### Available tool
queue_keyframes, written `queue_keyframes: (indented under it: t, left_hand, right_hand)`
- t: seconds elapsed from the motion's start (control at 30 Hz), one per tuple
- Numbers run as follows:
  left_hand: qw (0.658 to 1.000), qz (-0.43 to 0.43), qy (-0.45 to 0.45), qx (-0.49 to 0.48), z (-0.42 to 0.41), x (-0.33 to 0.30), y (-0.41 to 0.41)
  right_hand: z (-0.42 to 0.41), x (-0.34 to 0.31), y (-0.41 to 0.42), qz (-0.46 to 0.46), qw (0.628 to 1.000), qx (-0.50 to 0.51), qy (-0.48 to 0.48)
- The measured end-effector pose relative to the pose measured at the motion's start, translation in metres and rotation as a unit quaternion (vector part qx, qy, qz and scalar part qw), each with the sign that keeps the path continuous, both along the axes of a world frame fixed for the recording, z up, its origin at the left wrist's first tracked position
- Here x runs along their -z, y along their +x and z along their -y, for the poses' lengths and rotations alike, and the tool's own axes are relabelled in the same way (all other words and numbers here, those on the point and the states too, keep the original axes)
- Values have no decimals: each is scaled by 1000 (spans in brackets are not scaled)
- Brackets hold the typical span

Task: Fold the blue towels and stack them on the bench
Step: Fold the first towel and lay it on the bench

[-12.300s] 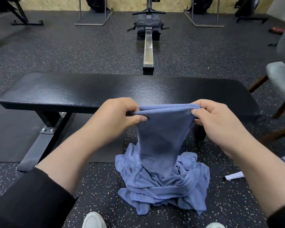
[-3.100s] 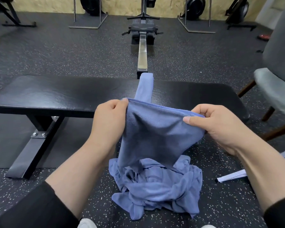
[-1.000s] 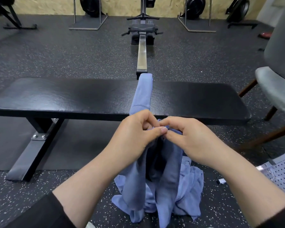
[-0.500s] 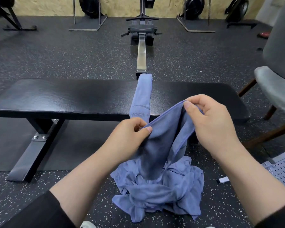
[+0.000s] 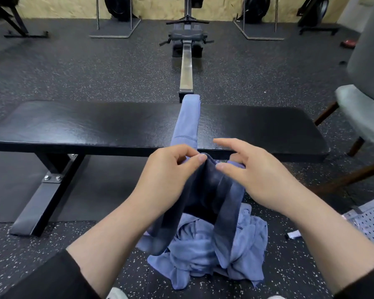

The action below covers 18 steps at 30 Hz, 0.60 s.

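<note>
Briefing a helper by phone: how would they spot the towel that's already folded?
Find the long black padded bench. Across its middle lies a narrow folded blue towel. Unlike the crumpled blue towel heap on the floor, it is a flat, neat strip.

One folded blue towel (image 5: 187, 119) lies across the black bench (image 5: 95, 126)

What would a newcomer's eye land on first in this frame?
Two bare hands at centre: the left hand pinches the top edge of a blue towel hanging down, while the right hand hovers open beside it. Below lies a crumpled towel pile on the floor; a folded towel lies across the black bench.
</note>
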<state>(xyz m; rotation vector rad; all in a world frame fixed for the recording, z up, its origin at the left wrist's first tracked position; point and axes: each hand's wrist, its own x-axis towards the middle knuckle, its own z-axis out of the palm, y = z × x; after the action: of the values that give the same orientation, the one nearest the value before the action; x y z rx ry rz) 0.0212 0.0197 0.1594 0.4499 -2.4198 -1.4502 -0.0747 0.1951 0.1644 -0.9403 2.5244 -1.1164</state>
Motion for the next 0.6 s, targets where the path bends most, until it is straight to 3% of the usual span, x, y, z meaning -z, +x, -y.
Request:
queue_keyframes:
  t: [0.17, 0.37, 0.47, 0.6]
  left_hand:
    - [999, -10, 11, 42, -4, 0, 1]
    - [998, 20, -9, 55, 4, 3, -2]
    - [993, 75, -69, 59, 11, 7, -4]
    - [992, 101, -65, 27, 20, 12, -3]
  right_hand:
    - [8, 0, 12, 13, 999, -52, -10]
    - [9, 1, 8, -10, 999, 40, -18]
    - [6, -1, 5, -2, 993, 91, -77]
    - [-2, 0, -6, -4, 979, 162, -123]
